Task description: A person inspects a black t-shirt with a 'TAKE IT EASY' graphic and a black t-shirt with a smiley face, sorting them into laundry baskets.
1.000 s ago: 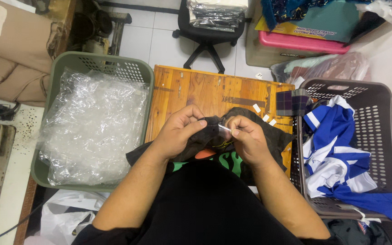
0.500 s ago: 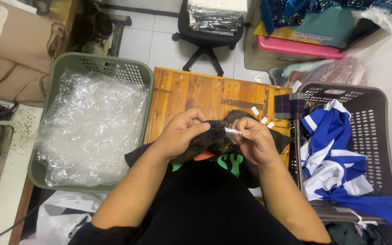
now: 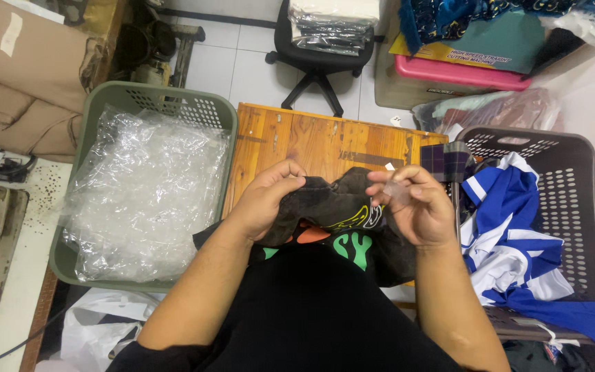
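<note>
Garment: a black garment [image 3: 325,207] with yellow, orange and green print lies bunched at the near edge of the wooden table [image 3: 311,138], partly over the person's lap.
Long axis: it runs left to right along the near edge; the bunched top fold points toward the far edge, and the green print hangs toward the person.
Left hand [image 3: 270,200]: its grip is clenched on the garment's left part, thumb on top of the dark cloth.
Right hand [image 3: 414,207]: its grip pinches a small clear tag [image 3: 399,193] between thumb and fingertips, just above the garment's right end; whether it also touches the cloth I cannot tell.
Table: its bare boards show beyond the hands, and a dark plaid scrap [image 3: 445,162] sits at the far right corner.
Left of table: a green basket [image 3: 139,103] full of clear plastic bags [image 3: 142,193] stands against the left edge.
Right of table: a dark basket [image 3: 573,200] holds blue and white clothing [image 3: 511,241].
Beyond the far edge: a black office chair [image 3: 318,55] and a pink bin [image 3: 463,72].
</note>
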